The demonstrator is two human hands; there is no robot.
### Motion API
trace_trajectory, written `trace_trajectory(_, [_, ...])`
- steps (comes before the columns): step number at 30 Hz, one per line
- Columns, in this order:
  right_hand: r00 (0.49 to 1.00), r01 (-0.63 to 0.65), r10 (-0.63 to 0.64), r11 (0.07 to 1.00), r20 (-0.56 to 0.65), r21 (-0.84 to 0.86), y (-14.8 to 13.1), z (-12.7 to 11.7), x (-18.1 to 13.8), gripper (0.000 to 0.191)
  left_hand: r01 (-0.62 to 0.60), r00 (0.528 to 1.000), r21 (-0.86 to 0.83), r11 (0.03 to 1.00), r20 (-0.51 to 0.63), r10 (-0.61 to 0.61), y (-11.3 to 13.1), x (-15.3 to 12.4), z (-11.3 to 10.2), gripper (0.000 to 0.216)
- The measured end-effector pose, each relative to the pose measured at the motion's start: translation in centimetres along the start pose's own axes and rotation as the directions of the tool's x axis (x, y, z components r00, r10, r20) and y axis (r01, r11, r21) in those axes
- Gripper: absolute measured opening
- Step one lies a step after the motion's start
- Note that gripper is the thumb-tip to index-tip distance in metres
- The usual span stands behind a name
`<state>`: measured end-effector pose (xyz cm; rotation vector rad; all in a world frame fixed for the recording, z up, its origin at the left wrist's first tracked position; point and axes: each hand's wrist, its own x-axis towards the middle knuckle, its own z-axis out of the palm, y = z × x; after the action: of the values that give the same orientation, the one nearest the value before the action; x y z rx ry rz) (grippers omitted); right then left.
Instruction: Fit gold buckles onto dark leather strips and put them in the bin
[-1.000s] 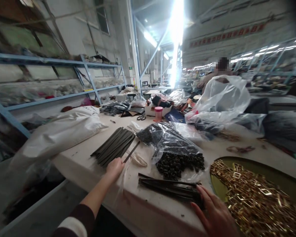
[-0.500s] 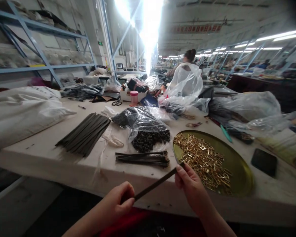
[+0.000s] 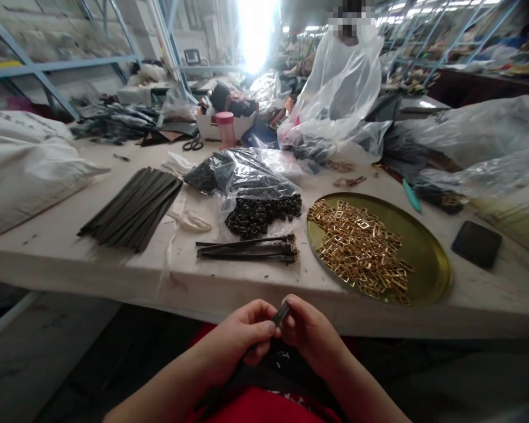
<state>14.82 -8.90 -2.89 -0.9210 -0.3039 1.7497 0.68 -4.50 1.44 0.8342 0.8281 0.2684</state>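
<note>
Close in front of my body, both hands grip one dark narrow strap [image 3: 281,314]. My left hand [image 3: 249,332] pinches it near its upper end, and my right hand [image 3: 308,329] closes its fingers on the tip. Most of the strap's length is hidden by the left hand. Beyond the hands, several dark straps with gold ends form a small bundle [image 3: 242,251] near the table edge. A larger stack of plain straps [image 3: 132,208] lies to the left. Small black loops [image 3: 262,214] spill from a plastic bag [image 3: 260,176]. Gold rectangular buckles [image 3: 361,247] are heaped on a round tray [image 3: 434,273].
A white sack [image 3: 30,170] fills the table's left side. At the back are scissors [image 3: 193,144], a pink-lidded jar [image 3: 226,130] and plastic bags [image 3: 476,132]. A dark phone-like slab [image 3: 476,244] lies right of the tray. A person [image 3: 346,70] is beyond the table.
My hands have come together, closer to my body; the right hand moved left and down from beside the tray. The strap is no longer stretched between them. My view has tilted downward.
</note>
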Motion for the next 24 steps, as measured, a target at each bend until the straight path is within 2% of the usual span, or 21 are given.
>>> trace_trajectory(2, [0.997,-0.076,0.076,0.995,0.002,0.067,0.1,0.1,0.3,0.033,0.024,1.0,-0.065,0.998,0.014,-0.023,0.0,0.4,0.0,0.021])
trace_trajectory(4, [0.996,-0.083,0.085,0.996,-0.028,0.038,0.3,0.2,0.7,0.03,0.033,0.999,-0.097,0.995,0.033,-0.03,0.0,0.7,0.0,0.022])
trace_trajectory(5, [0.997,-0.049,0.047,0.999,-0.065,-0.019,0.4,0.1,0.9,0.028,0.036,0.999,-0.107,0.994,0.036,-0.032,0.1,0.9,0.0,0.022])
trace_trajectory(7, [0.974,0.109,-0.149,0.968,-0.169,-0.225,0.4,-0.1,1.2,0.028,0.046,0.999,-0.117,0.992,0.018,-0.044,0.1,1.2,0.0,0.023])
trace_trajectory(8, [0.938,0.2,-0.286,0.908,-0.196,-0.369,0.3,-0.3,1.3,0.027,0.051,0.999,-0.114,0.992,-0.002,-0.052,0.2,1.3,0.0,0.025])
trace_trajectory(10, [0.847,0.317,-0.514,0.695,-0.137,-0.645,-0.1,-0.8,1.3,0.021,0.06,0.997,-0.093,0.994,-0.049,-0.064,0.3,1.5,-0.1,0.028])
trace_trajectory(12, [0.812,0.365,-0.584,0.486,0.016,-0.794,-0.7,-1.0,1.1,0.019,0.048,0.993,-0.062,0.997,-0.1,-0.054,0.4,1.6,-0.1,0.03])
trace_trajectory(14, [0.826,0.411,-0.542,0.389,0.156,-0.825,-1.3,-1.0,0.8,0.019,0.032,0.989,-0.04,0.999,-0.144,-0.037,0.5,1.8,-0.2,0.031])
trace_trajectory(16, [0.848,0.426,-0.485,0.384,0.214,-0.819,-1.7,-1.0,0.7,0.015,0.027,0.985,-0.008,1.0,-0.173,-0.028,0.6,1.8,-0.2,0.03])
trace_trajectory(20, [0.933,0.304,-0.328,0.488,0.151,-0.818,-2.0,-1.0,0.8,0.019,0.047,0.977,0.059,0.997,-0.211,-0.034,0.5,1.8,-0.1,0.029])
trace_trajectory(22, [0.952,0.266,-0.272,0.521,0.137,-0.811,-1.9,-1.2,1.0,0.025,0.047,0.977,0.064,0.997,-0.211,-0.033,0.4,1.8,0.0,0.03])
trace_trajectory(24, [0.953,0.264,-0.271,0.509,0.139,-0.819,-1.9,-1.3,1.2,0.029,0.052,0.979,0.067,0.996,-0.2,-0.038,0.4,1.7,-0.1,0.032])
